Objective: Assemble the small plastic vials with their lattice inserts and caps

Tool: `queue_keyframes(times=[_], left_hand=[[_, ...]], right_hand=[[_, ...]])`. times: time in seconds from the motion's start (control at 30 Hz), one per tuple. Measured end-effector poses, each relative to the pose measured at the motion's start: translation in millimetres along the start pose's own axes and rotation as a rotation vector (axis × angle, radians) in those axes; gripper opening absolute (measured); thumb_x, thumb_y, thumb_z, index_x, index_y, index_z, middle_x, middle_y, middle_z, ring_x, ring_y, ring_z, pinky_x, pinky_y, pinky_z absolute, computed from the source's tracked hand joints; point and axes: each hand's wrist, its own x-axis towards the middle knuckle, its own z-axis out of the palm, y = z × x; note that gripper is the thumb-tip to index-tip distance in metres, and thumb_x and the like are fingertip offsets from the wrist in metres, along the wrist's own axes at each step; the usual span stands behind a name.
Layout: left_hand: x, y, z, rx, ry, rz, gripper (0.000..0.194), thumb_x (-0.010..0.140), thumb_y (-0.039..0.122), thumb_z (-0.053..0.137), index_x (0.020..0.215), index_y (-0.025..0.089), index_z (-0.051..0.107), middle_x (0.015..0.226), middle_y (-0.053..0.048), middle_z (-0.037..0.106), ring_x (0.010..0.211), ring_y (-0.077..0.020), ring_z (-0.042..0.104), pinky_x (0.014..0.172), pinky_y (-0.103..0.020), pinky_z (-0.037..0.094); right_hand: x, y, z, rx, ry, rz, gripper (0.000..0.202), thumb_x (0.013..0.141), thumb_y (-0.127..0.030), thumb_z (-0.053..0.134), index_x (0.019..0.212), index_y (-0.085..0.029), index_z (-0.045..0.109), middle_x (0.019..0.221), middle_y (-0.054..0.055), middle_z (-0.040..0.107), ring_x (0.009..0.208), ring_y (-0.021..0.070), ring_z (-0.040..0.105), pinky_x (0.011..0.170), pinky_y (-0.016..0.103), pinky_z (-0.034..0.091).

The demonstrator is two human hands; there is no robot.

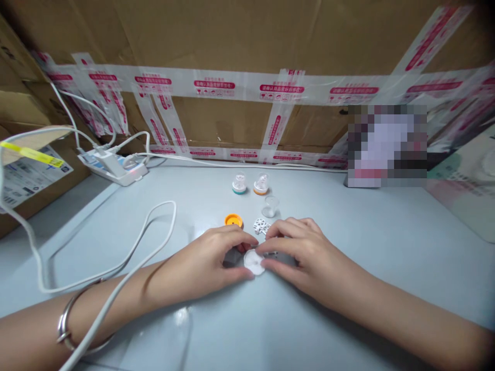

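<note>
Head camera, left to right: a power strip (116,167) sits by the cardboard at the table's back corner, probably to leave the working area free, while its white cable (172,216) loops forward and passes across your left forearm. Your left hand (216,257) curves in low, thumb at the near rim of a white disc (254,262), fingers at its far side, in a narrow hold. Just beyond stand an orange cap (233,221), open side up, and a teal-based dome (239,184). The disc lies between both hands, apparently pinched by its edge to steady so small a part. Farther back are an orange-based dome (261,184), white openwork pieces (261,225) and a clear cover (270,207), seemingly grouped for easy reach. Your right hand (296,247) closes thumb and forefinger on the disc's right rim; how firmly, you cannot tell.
</note>
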Motion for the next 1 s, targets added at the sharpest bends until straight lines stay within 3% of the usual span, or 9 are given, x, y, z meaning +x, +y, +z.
queue_keyframes(times=[0.27,0.47,0.73,1.0], left_hand=[[-2,3,2.3,0.005,-0.010,-0.011,0.020,0.077,0.021,0.060,0.097,0.021,0.060,0.090,-0.001,0.059,0.082,-0.0139,0.053,0.073,-0.024,0.041],[-2,6,4.4,0.023,-0.024,0.019,0.020,0.075,0.020,0.060,0.095,0.020,0.061,0.088,-0.002,0.060,0.082,-0.0150,0.053,0.074,-0.025,0.041],[0,8,3.6,0.021,-0.043,0.012,0.022,0.074,0.018,0.059,0.096,0.020,0.062,0.087,-0.002,0.059,0.082,-0.0151,0.053,0.074,-0.025,0.041],[-3,7,4.7,0.035,-0.047,0.020,0.025,0.073,0.015,0.058,0.097,0.019,0.062,0.085,-0.002,0.058,0.082,-0.0157,0.052,0.074,-0.026,0.041]], right_hand=[[7,-11,2,-0.205,-0.117,-0.111,0.012,0.080,-0.011,0.059,0.074,-0.017,0.067,0.073,0.002,0.063,0.072,0.0161,0.056,0.067,0.030,0.033],[12,-17,-4,-0.016,-0.278,0.059,0.012,0.078,-0.008,0.054,0.074,-0.015,0.062,0.076,0.003,0.064,0.072,0.0149,0.058,0.065,0.025,0.040],[13,-16,-8,0.056,-0.292,0.150,0.010,0.075,-0.010,0.053,0.071,-0.017,0.059,0.072,0.001,0.062,0.067,0.0132,0.055,0.061,0.023,0.040],[13,-11,-5,0.177,-0.313,0.223,0.007,0.060,-0.016,0.059,0.067,-0.018,0.058,0.064,-0.004,0.057,0.055,0.0090,0.049,0.048,0.019,0.036]])
